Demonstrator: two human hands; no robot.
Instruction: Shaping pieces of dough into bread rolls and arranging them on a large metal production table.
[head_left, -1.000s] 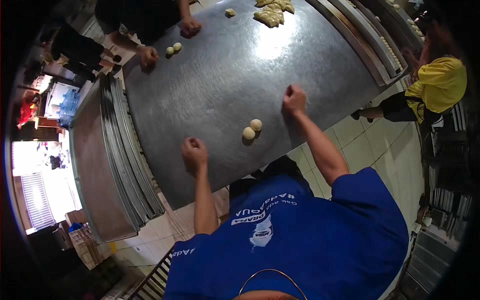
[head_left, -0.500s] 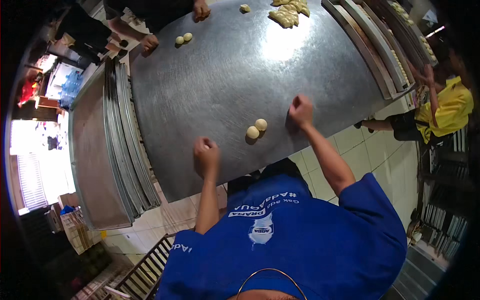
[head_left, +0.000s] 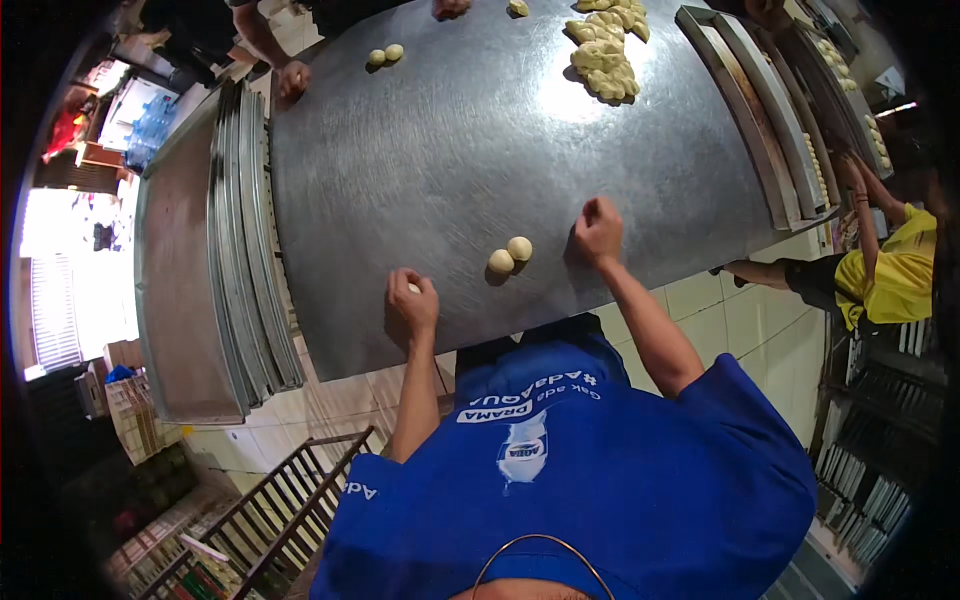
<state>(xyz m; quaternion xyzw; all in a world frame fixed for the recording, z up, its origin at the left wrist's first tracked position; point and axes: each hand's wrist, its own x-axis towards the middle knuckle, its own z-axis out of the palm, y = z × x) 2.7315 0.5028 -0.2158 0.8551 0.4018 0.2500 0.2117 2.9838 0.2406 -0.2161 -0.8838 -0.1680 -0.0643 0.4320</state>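
On the metal worktop (head_left: 440,180), my left hand (head_left: 412,306) curls over a pale dough ball (head_left: 414,288), part of which shows between thumb and fingers. My right hand (head_left: 599,232) is also closed and cupped against the surface; whatever lies under its fingers is hidden. Between the two hands sit two smooth round dough balls, a nearer one (head_left: 501,261) and a farther one (head_left: 519,248), touching or almost touching. Toward the far right lies a heap of uncut-looking, lumpy dough pieces (head_left: 605,70). A single small dough piece (head_left: 518,8) rests at the far edge.
Across the worktop are a co-worker's hands (head_left: 292,78), near two more dough balls (head_left: 394,51). Stacked metal trays (head_left: 185,260) stand along the left edge. More trays (head_left: 745,110) lie at the right, where a person in yellow (head_left: 895,265) reaches toward dough-filled trays. A slatted rack (head_left: 290,500) stands lower left.
The view has shifted, bringing more of the dough heap into sight. Both my hands stay cupped in nearly the same places, and the dough in my left hand shows a little more.
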